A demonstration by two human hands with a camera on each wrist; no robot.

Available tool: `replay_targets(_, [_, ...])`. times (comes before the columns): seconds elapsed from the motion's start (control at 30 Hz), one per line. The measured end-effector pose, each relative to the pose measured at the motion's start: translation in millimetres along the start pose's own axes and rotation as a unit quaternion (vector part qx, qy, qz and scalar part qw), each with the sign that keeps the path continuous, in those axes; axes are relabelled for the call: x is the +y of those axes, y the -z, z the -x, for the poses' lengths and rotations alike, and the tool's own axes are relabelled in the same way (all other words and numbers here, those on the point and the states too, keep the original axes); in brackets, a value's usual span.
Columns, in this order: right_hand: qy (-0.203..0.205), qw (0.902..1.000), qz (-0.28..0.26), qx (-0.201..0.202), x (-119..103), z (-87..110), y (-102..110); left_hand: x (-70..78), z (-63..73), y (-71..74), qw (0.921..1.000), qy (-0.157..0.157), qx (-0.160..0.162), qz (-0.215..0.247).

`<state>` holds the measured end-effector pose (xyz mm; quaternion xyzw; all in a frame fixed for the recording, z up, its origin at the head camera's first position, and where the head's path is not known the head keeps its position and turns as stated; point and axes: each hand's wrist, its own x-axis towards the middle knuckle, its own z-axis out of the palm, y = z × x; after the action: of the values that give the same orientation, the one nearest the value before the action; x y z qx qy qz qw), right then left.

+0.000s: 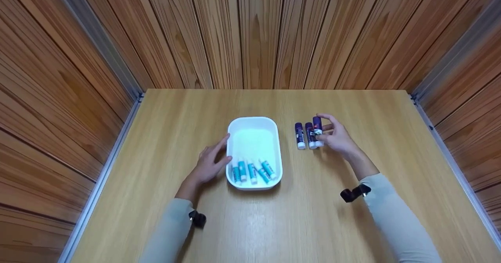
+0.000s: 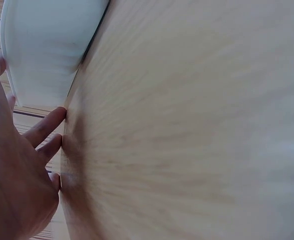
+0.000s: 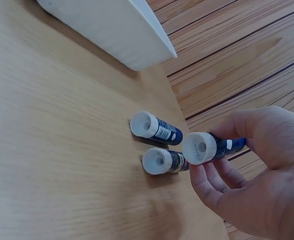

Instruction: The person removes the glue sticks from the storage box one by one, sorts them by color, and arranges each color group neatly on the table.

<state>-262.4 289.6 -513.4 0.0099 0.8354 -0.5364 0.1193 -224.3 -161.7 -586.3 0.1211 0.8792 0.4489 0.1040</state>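
In the head view, my right hand [image 1: 339,138] pinches a purple glue stick [image 1: 317,123] with a white base between thumb and fingers. The right wrist view shows this glue stick [image 3: 199,148] raised off the table, base toward the camera. Just left of it, two more purple glue sticks [image 1: 300,134] lie side by side. My left hand [image 1: 207,167] is at the left side of a white plastic tub [image 1: 279,149], thumb and forefinger touching its rim, fingers extended. Several teal-and-white glue sticks [image 1: 252,173] lie in the tub's near end.
The wooden table [image 1: 164,137] is bounded by plank walls [image 1: 258,36] at the back and both sides. Metal rails [image 1: 113,145] run along the left and right edges. Each wrist carries a small black camera [image 1: 352,193].
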Motion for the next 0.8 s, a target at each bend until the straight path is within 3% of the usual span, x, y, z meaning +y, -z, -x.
replay_targets(0.4, [-0.043,0.9990,0.013,0.004,15.2,-17.0,9.9,-0.7,0.6,0.6,1.0000,0.001,-0.001,0.000])
replay_targets(0.8, [-0.064,0.9979,0.004,-0.007,28.2,-27.0,6.0,0.4,0.5,1.6,0.9999,0.004,-0.003,-0.010])
